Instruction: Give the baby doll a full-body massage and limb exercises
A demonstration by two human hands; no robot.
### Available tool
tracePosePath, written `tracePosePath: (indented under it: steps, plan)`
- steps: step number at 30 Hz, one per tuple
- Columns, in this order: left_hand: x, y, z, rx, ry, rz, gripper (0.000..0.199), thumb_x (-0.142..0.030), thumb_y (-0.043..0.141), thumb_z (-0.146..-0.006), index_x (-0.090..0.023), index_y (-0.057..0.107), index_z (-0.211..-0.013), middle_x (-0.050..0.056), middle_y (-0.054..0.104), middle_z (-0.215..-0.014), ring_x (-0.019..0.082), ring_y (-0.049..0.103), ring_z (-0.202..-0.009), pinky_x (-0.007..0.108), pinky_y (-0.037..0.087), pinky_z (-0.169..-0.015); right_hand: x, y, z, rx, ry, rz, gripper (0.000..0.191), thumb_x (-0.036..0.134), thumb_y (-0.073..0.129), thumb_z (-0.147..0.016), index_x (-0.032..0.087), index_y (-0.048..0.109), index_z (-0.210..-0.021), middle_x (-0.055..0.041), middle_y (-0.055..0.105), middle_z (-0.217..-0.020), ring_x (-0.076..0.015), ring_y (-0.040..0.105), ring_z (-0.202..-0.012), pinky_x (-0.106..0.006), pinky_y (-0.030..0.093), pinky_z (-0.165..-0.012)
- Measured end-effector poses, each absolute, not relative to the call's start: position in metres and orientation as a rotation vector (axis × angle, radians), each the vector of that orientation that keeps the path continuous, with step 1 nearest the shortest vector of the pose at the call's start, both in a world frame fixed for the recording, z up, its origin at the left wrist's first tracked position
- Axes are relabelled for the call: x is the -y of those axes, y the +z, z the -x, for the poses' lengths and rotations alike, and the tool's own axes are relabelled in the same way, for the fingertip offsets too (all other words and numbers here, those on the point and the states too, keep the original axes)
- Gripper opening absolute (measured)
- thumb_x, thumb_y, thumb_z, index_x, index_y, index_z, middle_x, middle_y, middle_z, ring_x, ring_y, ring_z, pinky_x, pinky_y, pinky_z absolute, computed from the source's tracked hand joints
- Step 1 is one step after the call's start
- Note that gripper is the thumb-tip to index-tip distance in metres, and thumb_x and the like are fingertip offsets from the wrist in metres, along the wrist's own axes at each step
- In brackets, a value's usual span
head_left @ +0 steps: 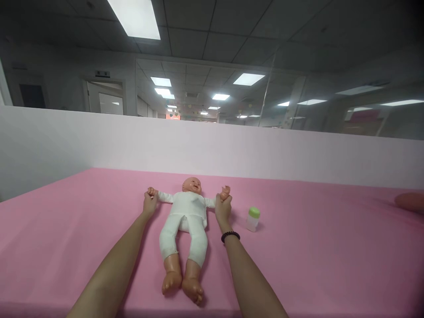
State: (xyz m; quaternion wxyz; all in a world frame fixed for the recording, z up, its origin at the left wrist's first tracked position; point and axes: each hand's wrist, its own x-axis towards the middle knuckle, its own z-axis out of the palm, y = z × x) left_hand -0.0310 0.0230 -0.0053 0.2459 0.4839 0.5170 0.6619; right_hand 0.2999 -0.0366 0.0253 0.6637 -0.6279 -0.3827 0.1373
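A baby doll [188, 205] with a white cloth body lies on its back on a pink padded surface [318, 247], its feet toward me and both arms stretched out sideways. My left hand [150, 204] is closed around the doll's hand on the left side. On the other side, my right hand [223, 210] grips the doll's other wrist, and the small plastic fingers stick out above my fist. A dark beaded bracelet circles my right wrist. Just right of that hand stands a small clear bottle with a green cap [253, 219].
A white low wall [232, 148] runs along the back of the pink surface, with glass panels above it. At the far right edge lies a brownish-orange rounded object [410, 202], partly cut off. An open door [106, 98] shows behind on the left.
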Motion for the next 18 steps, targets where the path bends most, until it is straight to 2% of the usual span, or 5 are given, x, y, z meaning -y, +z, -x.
tracePosePath:
  steps: [4,7,10,14,18]
  plan:
    - [-0.005,-0.002,0.012,-1.293,1.676,-1.935,0.037,-0.034,0.052,-0.098,-0.022,0.047,-0.132,0.012,0.059,-0.129,0.023,0.06,-0.116,0.039,0.049,-0.101,0.048,0.027,-0.278,1.423,0.075,1.228,0.034,0.039,0.052,-0.092,0.019,0.057,-0.12,-0.0112,0.068,-0.111,-0.0274,0.063,-0.098,-0.038,0.05,-0.083]
    - [0.003,0.0,-0.003,-1.233,1.447,-2.392,0.036,-0.035,0.047,-0.101,-0.023,0.054,-0.134,0.012,0.057,-0.135,0.025,0.055,-0.125,0.043,0.044,-0.111,0.051,0.03,-0.269,1.9,-0.165,1.016,0.03,0.018,0.051,-0.087,0.019,0.062,-0.115,-0.012,0.067,-0.112,-0.0273,0.059,-0.106,-0.042,0.045,-0.097]
    - [0.007,0.002,-0.011,-1.24,1.32,-2.536,0.036,-0.034,0.043,-0.102,-0.023,0.059,-0.133,0.011,0.057,-0.135,0.026,0.053,-0.127,0.044,0.045,-0.112,0.053,0.033,-0.267,2.043,-0.277,0.965,0.039,0.007,0.049,-0.081,0.019,0.064,-0.115,-0.0112,0.066,-0.111,-0.0268,0.057,-0.107,-0.043,0.044,-0.099]
    - [0.008,0.003,-0.011,-1.259,1.366,-2.476,0.035,-0.037,0.043,-0.103,-0.023,0.059,-0.13,0.011,0.058,-0.134,0.025,0.055,-0.125,0.046,0.044,-0.112,0.051,0.028,-0.268,1.95,-0.196,0.971,0.039,0.01,0.05,-0.084,0.019,0.064,-0.119,-0.0107,0.067,-0.115,-0.0267,0.057,-0.11,-0.045,0.043,-0.102]
    - [0.002,-0.002,-0.009,-1.202,1.585,-2.219,0.033,-0.038,0.048,-0.101,-0.021,0.053,-0.129,0.012,0.06,-0.129,0.025,0.057,-0.122,0.047,0.044,-0.111,0.045,0.019,-0.263,1.617,0.111,1.038,0.036,0.027,0.052,-0.091,0.019,0.06,-0.126,-0.0129,0.064,-0.126,-0.0262,0.059,-0.115,-0.044,0.047,-0.103]
